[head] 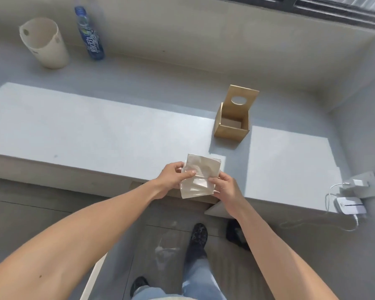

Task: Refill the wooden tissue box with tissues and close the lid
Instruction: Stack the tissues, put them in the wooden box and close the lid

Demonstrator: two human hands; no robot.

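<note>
A wooden tissue box (230, 133) stands on the grey ledge (85, 126), right of centre. Its lid (240, 100), with a round hole, is tilted up at the back, and the inside looks empty. Nearer to me, over the ledge's front edge, I hold a pack of tissues (200, 176) in clear plastic wrap with both hands. My left hand (173, 176) pinches its left side with thumb and fingers. My right hand (225, 189) grips its right side. The pack is about a hand's length in front of the box.
A beige bucket (44, 43) and a blue drink bottle (90, 34) stand at the far left of the ledge. A white charger with a cable (350, 204) lies at the right edge near a wall socket. My legs and dark shoes are below, on the floor.
</note>
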